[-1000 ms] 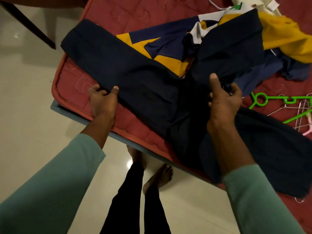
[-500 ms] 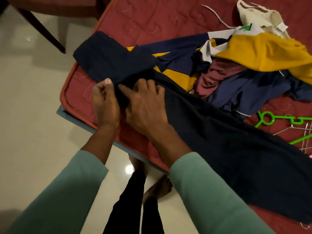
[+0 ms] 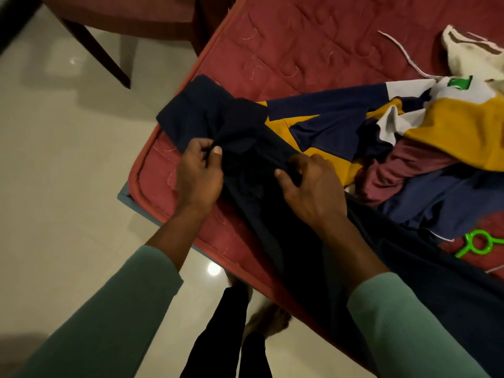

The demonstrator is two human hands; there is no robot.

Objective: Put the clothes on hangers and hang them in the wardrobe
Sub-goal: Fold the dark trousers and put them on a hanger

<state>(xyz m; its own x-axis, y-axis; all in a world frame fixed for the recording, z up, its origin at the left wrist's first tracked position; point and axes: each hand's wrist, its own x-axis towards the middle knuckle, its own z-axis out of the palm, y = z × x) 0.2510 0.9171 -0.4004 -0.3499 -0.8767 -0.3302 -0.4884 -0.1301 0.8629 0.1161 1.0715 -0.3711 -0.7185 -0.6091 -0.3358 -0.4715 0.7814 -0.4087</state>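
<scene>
the dark navy garment (image 3: 286, 236) lies across the near corner of the red quilted mattress (image 3: 300, 45). one end is folded over at the mattress's left edge, and the rest runs along its near edge to the right. the left hand (image 3: 199, 173) pinches a fold of the dark cloth between thumb and curled fingers, just inside the left edge of the mattress. the right hand (image 3: 311, 186) grips the same garment beside it, fingers curled into the cloth and thumb pointing toward the left hand; the two hands are near each other but apart. further in on the mattress, a navy-and-yellow garment (image 3: 327, 124) lies partly under the dark one, with a maroon garment (image 3: 403, 165) and a cream garment (image 3: 469, 58) in the same heap toward the far right. a green hanger (image 3: 477, 244) rests on the mattress at its right side, beside the heap. a dark wooden leg (image 3: 98, 50) stands on the pale floor (image 3: 68, 186) off the mattress's far left corner.
</scene>
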